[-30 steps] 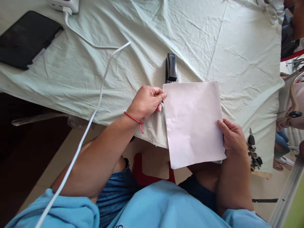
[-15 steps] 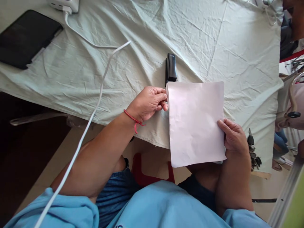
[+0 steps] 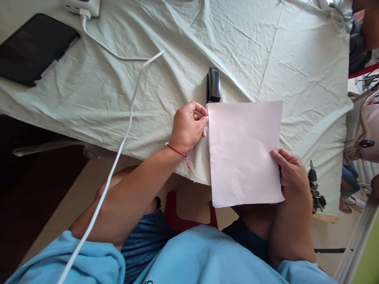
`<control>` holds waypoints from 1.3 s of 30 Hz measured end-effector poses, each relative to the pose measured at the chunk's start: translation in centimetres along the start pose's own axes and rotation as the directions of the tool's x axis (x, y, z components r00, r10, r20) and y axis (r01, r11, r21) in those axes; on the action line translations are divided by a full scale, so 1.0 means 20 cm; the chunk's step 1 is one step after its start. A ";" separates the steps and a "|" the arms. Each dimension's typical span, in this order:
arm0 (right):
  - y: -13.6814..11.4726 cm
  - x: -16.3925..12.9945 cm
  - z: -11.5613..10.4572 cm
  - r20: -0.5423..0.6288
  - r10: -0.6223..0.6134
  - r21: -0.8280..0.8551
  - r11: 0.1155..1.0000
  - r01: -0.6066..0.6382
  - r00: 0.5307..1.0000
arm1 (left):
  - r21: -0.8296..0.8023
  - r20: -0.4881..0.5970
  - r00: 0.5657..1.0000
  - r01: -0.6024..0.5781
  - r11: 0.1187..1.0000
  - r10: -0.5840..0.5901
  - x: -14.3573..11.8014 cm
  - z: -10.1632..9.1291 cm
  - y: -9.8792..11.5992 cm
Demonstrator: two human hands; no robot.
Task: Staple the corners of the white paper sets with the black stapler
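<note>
A thin stack of white paper sheets [image 3: 245, 157] hangs over the table's near edge, its far end close to a black stapler [image 3: 214, 85]. My right hand [image 3: 291, 167] grips the stack by its right edge, thumb on top and the other fingers mostly hidden beneath. At the upper left edge, my left hand [image 3: 191, 122] is closed in a pinch, with thumb and fingertips on the paper's margin. A red thread bracelet circles the left wrist. The stapler lies on the cloth just beyond the paper's upper left corner.
A wrinkled pale green cloth [image 3: 242, 51] covers the table. A black tablet-like device [image 3: 35, 49] lies at far left, beside a white charger [image 3: 81, 6] whose cable [image 3: 127, 114] runs across towards me. Keys [image 3: 316, 189] lie near the right edge. A red stool [image 3: 177, 217] shows below.
My left hand has turned and risen slightly, its fingers drawn into a tighter pinch at the paper's edge. The paper's upper right corner has shifted slightly right; my right hand keeps its grip.
</note>
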State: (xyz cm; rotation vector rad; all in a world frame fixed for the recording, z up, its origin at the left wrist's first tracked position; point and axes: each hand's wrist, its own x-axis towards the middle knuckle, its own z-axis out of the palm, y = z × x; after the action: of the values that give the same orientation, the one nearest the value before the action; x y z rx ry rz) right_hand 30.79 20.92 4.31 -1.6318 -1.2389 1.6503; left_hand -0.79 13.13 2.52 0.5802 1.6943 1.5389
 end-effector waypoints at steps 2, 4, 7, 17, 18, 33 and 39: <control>0.01 0.01 0.00 -0.004 -0.008 0.002 1.000 0.008 1.000 | -0.044 -0.019 0.999 0.047 0.998 -0.048 0.00 0.01 0.02; 0.01 0.01 -0.01 -0.018 -0.021 0.003 1.000 0.021 1.000 | -0.084 -0.029 0.996 0.081 0.993 -0.084 -0.01 0.01 0.04; 0.01 0.01 -0.01 -0.021 -0.024 -0.010 1.000 0.024 0.999 | -0.107 -0.014 0.994 0.103 0.989 -0.105 -0.01 0.02 0.06; 0.01 0.00 0.00 -0.027 -0.018 -0.032 0.999 0.018 0.999 | -0.098 0.012 0.999 0.036 0.995 -0.035 -0.01 0.00 0.03; 0.01 0.00 0.00 -0.029 -0.021 -0.031 0.999 0.020 0.999 | -0.102 0.010 0.999 0.040 0.994 -0.040 -0.01 0.00 0.03; 0.00 0.00 0.00 -0.010 -0.023 -0.092 0.996 0.022 1.000 | -0.036 0.018 0.999 0.045 0.998 -0.044 -0.03 0.00 0.04; 0.00 0.01 0.00 -0.001 -0.026 -0.081 0.996 0.026 1.000 | 0.021 0.000 0.999 0.040 0.999 -0.040 -0.02 0.00 0.03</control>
State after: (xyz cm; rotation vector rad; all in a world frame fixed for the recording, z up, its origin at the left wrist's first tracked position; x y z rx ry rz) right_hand 30.83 21.01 4.17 -1.6579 -1.3358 1.6014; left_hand -0.58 12.97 3.12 0.5536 1.7134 1.4948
